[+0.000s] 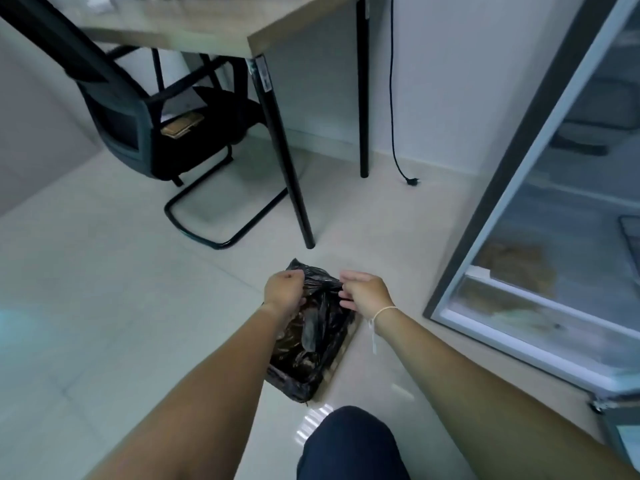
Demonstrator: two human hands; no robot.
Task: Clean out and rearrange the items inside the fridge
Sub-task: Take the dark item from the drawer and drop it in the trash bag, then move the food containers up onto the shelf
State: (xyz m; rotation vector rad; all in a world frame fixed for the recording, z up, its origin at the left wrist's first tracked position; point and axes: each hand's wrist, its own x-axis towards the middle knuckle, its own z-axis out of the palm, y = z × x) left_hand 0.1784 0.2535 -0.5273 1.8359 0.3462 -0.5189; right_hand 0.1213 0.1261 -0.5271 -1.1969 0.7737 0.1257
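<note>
A black plastic bag (313, 341) lies on the pale tiled floor in front of me, wrapped around something flat and boxy. My left hand (284, 288) is closed on the bag's gathered top at the left. My right hand (363, 292) pinches the same gathered plastic from the right, with a thin white band on its wrist. The fridge (540, 216) stands at the right with its glass door, and brownish items show dimly on its lower shelves.
A wooden desk (221, 26) with black legs (287, 161) stands beyond the bag. A black office chair (145, 133) sits under it at the left. A black power cord (393, 98) hangs down the wall to the floor. My knee (349, 445) is at the bottom.
</note>
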